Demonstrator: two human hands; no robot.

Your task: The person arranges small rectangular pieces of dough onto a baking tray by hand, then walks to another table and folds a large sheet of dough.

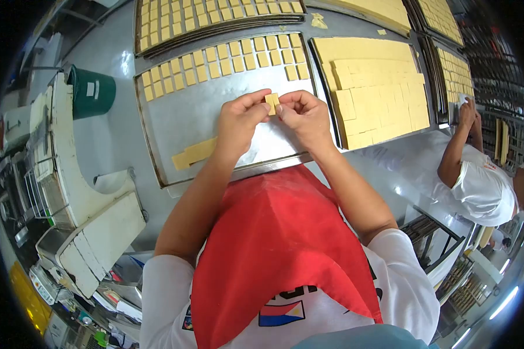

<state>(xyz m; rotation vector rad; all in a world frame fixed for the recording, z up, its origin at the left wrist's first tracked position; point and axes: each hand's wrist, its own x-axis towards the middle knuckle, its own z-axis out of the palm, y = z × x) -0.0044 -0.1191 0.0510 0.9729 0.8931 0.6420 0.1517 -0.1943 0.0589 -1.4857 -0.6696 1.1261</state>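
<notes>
My left hand (241, 119) and my right hand (307, 121) meet above a metal baking tray (186, 119). Between their fingertips they pinch small yellow dough pieces (272, 102), with a dark line running down the middle; it looks like two pieces side by side. Rows of similar rectangular dough pieces (237, 63) lie along the tray's far side, with a short third row at the right. Longer dough strips (195, 152) rest at the tray's near left, partly hidden by my left forearm.
Right of my tray is another tray with a scored yellow dough sheet (384, 107). A stack of filled trays (215, 26) stands beyond. A green bin (92, 92) is at the left. A co-worker (477, 174) works over trays at the far right.
</notes>
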